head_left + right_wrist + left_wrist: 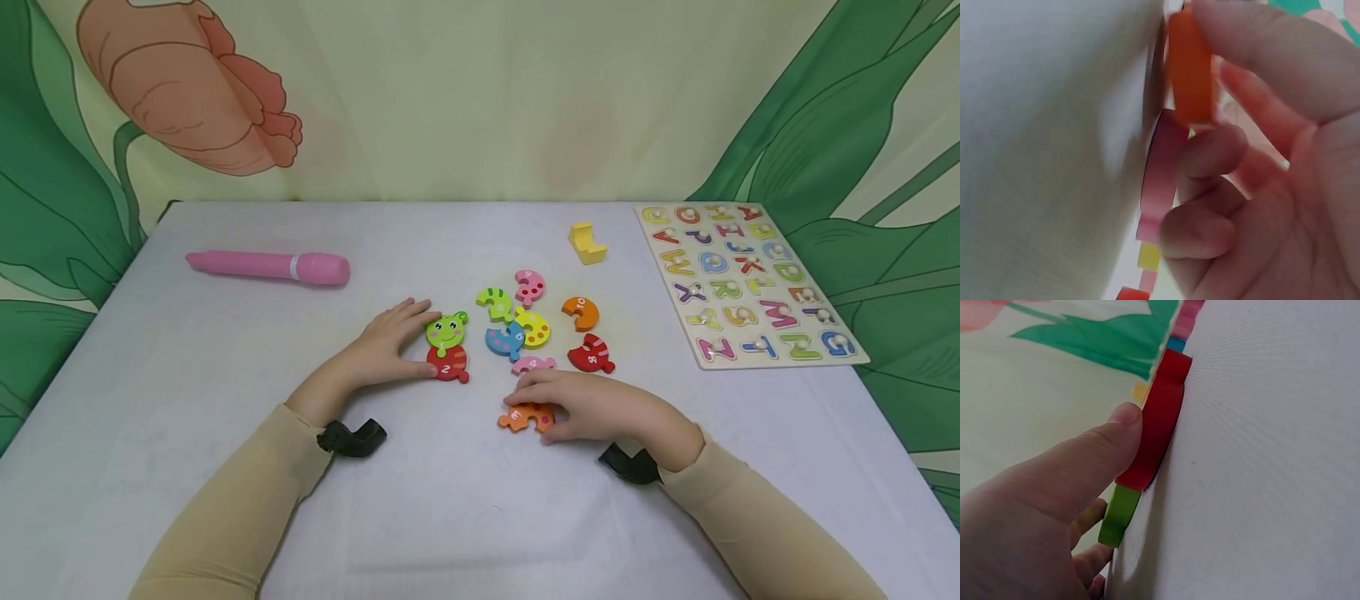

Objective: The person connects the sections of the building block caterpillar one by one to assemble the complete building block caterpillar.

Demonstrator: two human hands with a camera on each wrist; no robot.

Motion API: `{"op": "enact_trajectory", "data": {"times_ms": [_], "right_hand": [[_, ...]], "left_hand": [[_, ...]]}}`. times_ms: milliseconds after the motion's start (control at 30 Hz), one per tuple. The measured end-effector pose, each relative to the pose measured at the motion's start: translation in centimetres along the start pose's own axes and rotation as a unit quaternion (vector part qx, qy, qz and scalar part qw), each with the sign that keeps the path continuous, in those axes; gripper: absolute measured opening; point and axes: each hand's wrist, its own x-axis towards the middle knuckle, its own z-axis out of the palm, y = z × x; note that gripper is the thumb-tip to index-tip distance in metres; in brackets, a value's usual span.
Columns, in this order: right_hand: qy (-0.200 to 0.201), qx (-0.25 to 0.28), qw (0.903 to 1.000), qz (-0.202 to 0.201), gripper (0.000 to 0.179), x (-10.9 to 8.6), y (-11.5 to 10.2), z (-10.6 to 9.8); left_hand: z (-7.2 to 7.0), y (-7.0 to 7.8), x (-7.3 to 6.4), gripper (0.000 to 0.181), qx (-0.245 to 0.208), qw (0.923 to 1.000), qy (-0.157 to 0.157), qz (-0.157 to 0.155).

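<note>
A green frog-faced puzzle piece [446, 331] joins a red piece [452, 364] marked 2. My left hand [384, 348] lies beside them with fingers extended; in the left wrist view its thumb [1113, 434] touches the red piece's side, and the fingers reach the green one's edge. My right hand [600, 407] pinches an orange puzzle piece [527, 417] marked 3 between thumb and fingers. In the right wrist view that orange piece [1192, 69] appears tilted slightly off the cloth. Just beyond the right fingers lies a pink piece [532, 363], partly hidden.
Several loose pieces lie between and beyond the hands, including a blue one [504, 339], a yellow one [534, 328] and a red one [592, 354]. Farther back are a pink pen-shaped object [266, 267], a yellow block [587, 243] and an alphabet board [750, 287].
</note>
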Motion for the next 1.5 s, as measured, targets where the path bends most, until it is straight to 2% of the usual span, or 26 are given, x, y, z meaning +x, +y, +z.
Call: {"op": "enact_trajectory", "data": {"times_ms": [267, 400, 533, 633, 767, 867, 967, 1333, 1500], "right_hand": [[0.081, 0.010, 0.9966, -0.012, 0.052, 0.4, -0.3, -0.2], [0.090, 0.057, 0.9942, 0.016, 0.053, 0.5, -0.3, -0.4], [0.108, 0.128, 0.9847, 0.048, 0.050, 1.0, -0.1, -0.7], [0.123, 0.149, 0.9802, 0.044, 0.054, 1.3, 0.1, -0.8], [0.114, 0.115, 0.9868, 0.002, 0.058, 1.7, 0.1, -0.8], [0.103, 0.107, 0.9888, -0.019, 0.044, 2.1, -0.2, -0.7], [0.100, 0.118, 0.9879, -0.013, 0.037, 2.8, -0.6, -0.7], [0.063, 0.154, 0.9860, 0.002, 0.053, 5.9, -2.0, -0.2], [0.073, 0.132, 0.9885, 0.014, 0.051, 6.3, -2.1, 0.0]], "left_hand": [[0.0, -0.4, 0.0, 0.080, -0.002, 0.9999, 0.009, 0.010], [0.0, -0.7, 0.1, 0.080, -0.004, 0.9999, 0.009, 0.013], [0.0, -0.7, 0.0, 0.081, -0.004, 0.9998, 0.014, 0.017], [0.1, -0.8, 0.0, 0.082, -0.005, 0.9996, 0.020, 0.020], [0.2, -0.8, 0.0, 0.081, -0.007, 0.9997, 0.016, 0.016], [0.2, -0.8, 0.1, 0.081, -0.004, 0.9999, 0.010, 0.012], [0.2, -0.7, 0.1, 0.081, -0.001, 0.9999, 0.009, 0.011], [0.1, -0.2, -0.1, 0.080, -0.010, 0.9999, 0.005, 0.012], [-0.1, -0.1, -0.2, 0.080, -0.008, 0.9999, 0.003, 0.009]]}}
